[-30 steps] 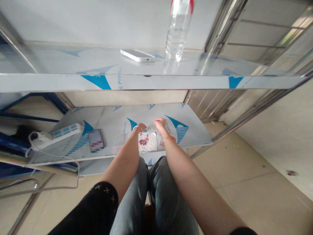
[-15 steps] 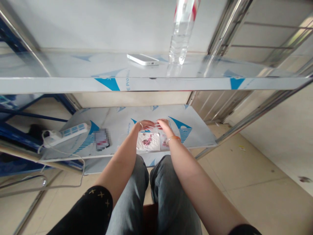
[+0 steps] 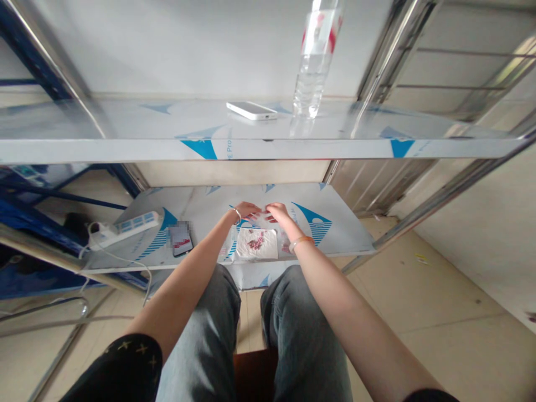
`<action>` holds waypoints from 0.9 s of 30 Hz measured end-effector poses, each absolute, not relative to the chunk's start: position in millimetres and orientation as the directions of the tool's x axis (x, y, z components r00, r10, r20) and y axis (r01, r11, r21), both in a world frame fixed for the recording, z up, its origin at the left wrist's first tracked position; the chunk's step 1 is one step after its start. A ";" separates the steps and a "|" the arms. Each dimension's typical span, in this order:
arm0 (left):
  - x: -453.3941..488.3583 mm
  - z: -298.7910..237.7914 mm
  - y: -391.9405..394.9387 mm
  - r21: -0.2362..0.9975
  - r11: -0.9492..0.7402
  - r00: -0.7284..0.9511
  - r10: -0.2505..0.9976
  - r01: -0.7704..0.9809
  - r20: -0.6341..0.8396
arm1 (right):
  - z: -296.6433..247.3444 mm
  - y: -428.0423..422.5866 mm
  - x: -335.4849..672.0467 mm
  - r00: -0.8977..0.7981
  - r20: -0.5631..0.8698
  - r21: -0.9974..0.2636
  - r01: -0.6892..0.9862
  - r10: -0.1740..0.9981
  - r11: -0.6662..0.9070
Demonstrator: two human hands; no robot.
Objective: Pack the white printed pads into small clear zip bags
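Note:
My left hand point(image 3: 250, 211) and my right hand point(image 3: 276, 211) meet above the lower shelf, fingers bent and close together. Between the fingertips shows something thin and clear, too small and blurred to name. Just in front of the hands lies a flat white sheet, like tissue point(image 3: 268, 251), with a cluster of dark red beads point(image 3: 256, 241) on it. Clear plastic point(image 3: 286, 243) with reddish bits rests beside it, partly hidden by my right wrist. More clear plastic point(image 3: 226, 248) lies left of the sheet, near my left forearm.
On the lower metal shelf point(image 3: 201, 212), a dark phone point(image 3: 181, 239) and a white power strip point(image 3: 129, 224) with a cable sit at left. The upper shelf point(image 3: 146, 125) overhangs the back, bearing a white phone point(image 3: 251, 110) and a water bottle point(image 3: 312, 84).
My view has shifted slightly. Both hands stay together over the shelf, fingers now drawn in more around the clear thing. My knees have moved farther apart.

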State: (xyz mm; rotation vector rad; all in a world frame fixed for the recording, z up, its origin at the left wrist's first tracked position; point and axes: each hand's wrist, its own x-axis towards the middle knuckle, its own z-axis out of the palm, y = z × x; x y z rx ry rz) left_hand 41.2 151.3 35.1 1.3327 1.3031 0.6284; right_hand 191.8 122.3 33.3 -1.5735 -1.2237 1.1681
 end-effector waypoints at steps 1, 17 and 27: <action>37.8 38.2 148.2 0.925 0.222 0.239 0.923 0.309 -0.301 | 36.7 117.8 190.7 0.063 -0.213 -0.944 0.245 0.975 -0.222; 1.9 59.4 116.4 0.978 0.190 0.027 0.981 0.089 -0.193 | 42.2 75.2 191.0 -0.335 -0.263 -0.964 0.127 0.905 -0.234; -31.0 60.7 89.1 0.919 0.290 0.282 0.888 0.267 -0.362 | 54.1 53.5 200.6 -0.212 -0.169 -0.959 0.260 0.963 -0.111</action>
